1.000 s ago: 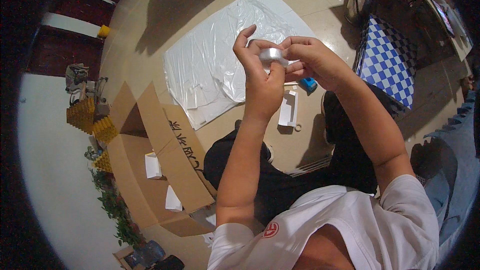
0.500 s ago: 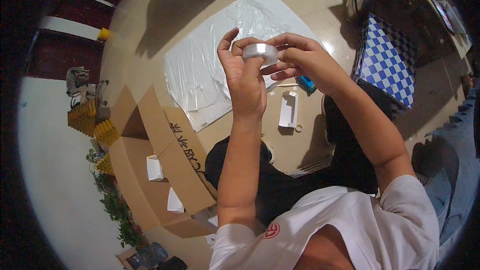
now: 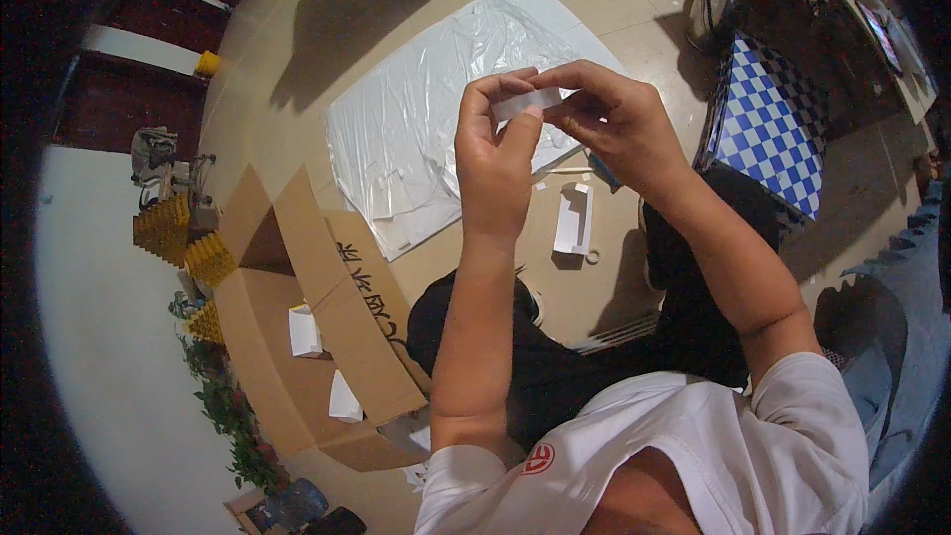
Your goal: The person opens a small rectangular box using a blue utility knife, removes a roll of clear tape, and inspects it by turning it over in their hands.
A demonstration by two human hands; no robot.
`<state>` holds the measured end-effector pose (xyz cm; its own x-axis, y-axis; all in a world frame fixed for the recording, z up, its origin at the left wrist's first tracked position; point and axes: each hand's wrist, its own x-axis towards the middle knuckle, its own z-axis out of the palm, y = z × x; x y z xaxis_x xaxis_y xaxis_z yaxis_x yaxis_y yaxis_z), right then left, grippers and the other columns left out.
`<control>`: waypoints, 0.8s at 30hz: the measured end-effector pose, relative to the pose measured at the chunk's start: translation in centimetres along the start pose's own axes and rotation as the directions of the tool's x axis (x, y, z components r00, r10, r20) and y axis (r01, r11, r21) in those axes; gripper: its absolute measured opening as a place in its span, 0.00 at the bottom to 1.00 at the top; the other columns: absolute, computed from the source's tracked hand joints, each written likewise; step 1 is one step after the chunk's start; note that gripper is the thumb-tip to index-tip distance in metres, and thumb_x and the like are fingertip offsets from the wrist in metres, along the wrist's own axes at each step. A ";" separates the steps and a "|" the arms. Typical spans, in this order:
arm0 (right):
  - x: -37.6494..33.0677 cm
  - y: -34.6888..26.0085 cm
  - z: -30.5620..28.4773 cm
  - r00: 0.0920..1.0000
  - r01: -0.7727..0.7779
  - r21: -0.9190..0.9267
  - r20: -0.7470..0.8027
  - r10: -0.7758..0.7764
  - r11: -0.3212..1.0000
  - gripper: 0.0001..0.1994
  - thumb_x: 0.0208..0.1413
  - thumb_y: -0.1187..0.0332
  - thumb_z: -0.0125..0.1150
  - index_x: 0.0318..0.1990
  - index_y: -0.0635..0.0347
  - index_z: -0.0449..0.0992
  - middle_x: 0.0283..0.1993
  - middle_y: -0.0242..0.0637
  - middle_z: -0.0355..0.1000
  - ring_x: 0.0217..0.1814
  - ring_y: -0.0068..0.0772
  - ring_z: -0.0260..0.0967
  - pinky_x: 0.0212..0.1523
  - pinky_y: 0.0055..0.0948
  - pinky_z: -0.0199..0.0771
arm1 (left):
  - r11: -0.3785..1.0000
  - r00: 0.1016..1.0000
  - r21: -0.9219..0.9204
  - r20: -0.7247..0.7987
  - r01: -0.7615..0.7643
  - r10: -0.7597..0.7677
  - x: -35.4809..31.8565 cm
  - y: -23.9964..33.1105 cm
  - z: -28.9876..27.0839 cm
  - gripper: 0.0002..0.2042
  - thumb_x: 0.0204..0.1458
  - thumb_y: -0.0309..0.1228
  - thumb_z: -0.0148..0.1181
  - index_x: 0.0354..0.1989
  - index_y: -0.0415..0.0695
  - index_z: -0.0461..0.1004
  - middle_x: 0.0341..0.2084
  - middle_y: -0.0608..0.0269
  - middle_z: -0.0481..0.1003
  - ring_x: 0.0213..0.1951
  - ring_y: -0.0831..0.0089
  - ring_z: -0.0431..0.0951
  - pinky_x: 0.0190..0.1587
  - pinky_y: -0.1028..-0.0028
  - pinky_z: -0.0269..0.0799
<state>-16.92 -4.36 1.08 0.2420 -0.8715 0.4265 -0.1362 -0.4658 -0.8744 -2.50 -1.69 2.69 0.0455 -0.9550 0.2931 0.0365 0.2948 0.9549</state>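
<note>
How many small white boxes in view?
3 small white boxes: one on the floor right of the carton, two inside the carton. More may be hidden in there; white bits at its near end are unclear.

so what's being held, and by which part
A roll of clear tape, held by its band in the left hand, between thumb and fingers; the right hand is at its right edge.

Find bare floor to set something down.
Bare floor between the white board and checkered stack; more left of the board, beyond the cardboard box. Crowded: between the legs, with a small white box and ring.
</note>
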 end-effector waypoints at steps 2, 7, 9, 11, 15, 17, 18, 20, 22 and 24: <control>0.0 -0.1 0.2 0.999 0.040 -0.027 -0.008 -0.040 0.999 0.14 0.50 0.76 0.65 0.45 0.56 0.74 0.30 0.36 0.76 0.30 0.23 0.75 0.30 0.27 0.74 | 0.998 0.998 -0.028 0.009 0.061 -0.061 0.1 0.0 -0.4 0.08 0.53 0.24 0.48 0.41 0.38 0.65 0.49 0.52 0.68 0.49 0.69 0.70 0.55 0.69 0.66; -0.2 0.7 0.2 0.996 0.083 -0.125 -0.033 -0.088 0.989 0.13 0.49 0.75 0.66 0.42 0.56 0.72 0.32 0.39 0.77 0.30 0.34 0.76 0.31 0.29 0.74 | 0.916 0.944 -0.232 0.036 0.328 -0.329 0.2 -0.1 -0.6 0.05 0.53 0.26 0.45 0.37 0.40 0.63 0.40 0.57 0.68 0.45 0.71 0.71 0.53 0.68 0.71; -0.2 0.7 0.2 0.996 0.086 -0.119 0.000 -0.086 0.989 0.13 0.48 0.75 0.66 0.42 0.56 0.73 0.32 0.39 0.76 0.30 0.35 0.76 0.31 0.29 0.74 | 0.884 0.917 -0.248 0.085 0.397 -0.389 0.1 -0.5 -1.2 0.05 0.52 0.27 0.44 0.36 0.43 0.63 0.39 0.59 0.69 0.44 0.71 0.72 0.51 0.69 0.71; -0.1 0.5 0.1 0.996 0.078 -0.125 0.042 -0.073 0.989 0.13 0.48 0.77 0.65 0.42 0.59 0.73 0.35 0.38 0.77 0.33 0.32 0.77 0.34 0.27 0.75 | 0.884 0.914 -0.233 0.104 0.406 -0.392 0.1 -1.0 -1.7 0.05 0.52 0.28 0.43 0.36 0.44 0.62 0.38 0.61 0.69 0.44 0.71 0.73 0.51 0.69 0.70; 0.1 0.5 -0.2 0.998 0.028 -0.058 0.050 -0.025 0.998 0.12 0.48 0.78 0.65 0.41 0.61 0.73 0.35 0.36 0.77 0.36 0.26 0.76 0.37 0.25 0.76 | 0.925 0.951 -0.223 0.119 0.307 -0.287 0.0 -1.4 -1.5 0.06 0.52 0.27 0.42 0.38 0.44 0.60 0.39 0.60 0.67 0.44 0.69 0.74 0.55 0.67 0.70; 0.2 0.8 -0.3 1.000 0.015 -0.002 0.015 -0.015 1.000 0.12 0.48 0.77 0.66 0.40 0.60 0.73 0.33 0.35 0.76 0.35 0.24 0.75 0.36 0.25 0.75 | 0.928 0.958 -0.245 0.134 0.282 -0.255 -0.1 -1.4 -1.2 0.07 0.53 0.27 0.41 0.40 0.43 0.59 0.40 0.58 0.68 0.46 0.68 0.75 0.56 0.66 0.69; 0.2 0.9 -0.3 1.000 0.017 0.010 -0.001 -0.017 1.000 0.12 0.48 0.77 0.65 0.41 0.60 0.73 0.34 0.35 0.76 0.36 0.23 0.75 0.37 0.25 0.75 | 0.927 0.958 -0.249 0.138 0.279 -0.251 -0.2 -1.3 -1.0 0.07 0.54 0.27 0.40 0.41 0.42 0.58 0.40 0.57 0.68 0.46 0.67 0.75 0.56 0.65 0.69; 0.3 0.8 -0.4 1.000 0.003 0.040 -0.007 -0.003 0.999 0.12 0.49 0.78 0.65 0.41 0.61 0.74 0.35 0.34 0.76 0.37 0.21 0.74 0.38 0.24 0.75 | 0.931 0.961 -0.252 0.149 0.264 -0.232 -0.3 -1.1 -0.9 0.08 0.55 0.28 0.39 0.43 0.41 0.58 0.41 0.55 0.68 0.48 0.66 0.75 0.57 0.65 0.69; 0.3 0.7 -0.7 0.999 -0.035 0.069 0.009 0.034 0.997 0.12 0.49 0.78 0.64 0.42 0.62 0.74 0.36 0.34 0.76 0.37 0.20 0.73 0.39 0.23 0.75 | 0.937 0.964 -0.252 0.171 0.243 -0.204 -0.4 -1.3 -0.9 0.09 0.57 0.29 0.37 0.44 0.40 0.57 0.43 0.53 0.68 0.49 0.65 0.75 0.58 0.64 0.68; 0.3 0.8 -0.7 1.000 -0.019 0.079 0.015 0.018 0.997 0.11 0.50 0.78 0.64 0.42 0.63 0.74 0.36 0.33 0.76 0.37 0.20 0.73 0.39 0.23 0.75 | 0.937 0.961 -0.244 0.179 0.250 -0.210 -0.4 -1.2 -0.9 0.10 0.59 0.30 0.37 0.46 0.40 0.57 0.44 0.52 0.68 0.49 0.64 0.75 0.59 0.64 0.68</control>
<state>-17.65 -5.14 0.70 0.2542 -0.8773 0.4071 -0.0642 -0.4353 -0.8980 -1.65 -1.62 1.34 -0.1425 -0.9857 0.0898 0.2892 0.0453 0.9562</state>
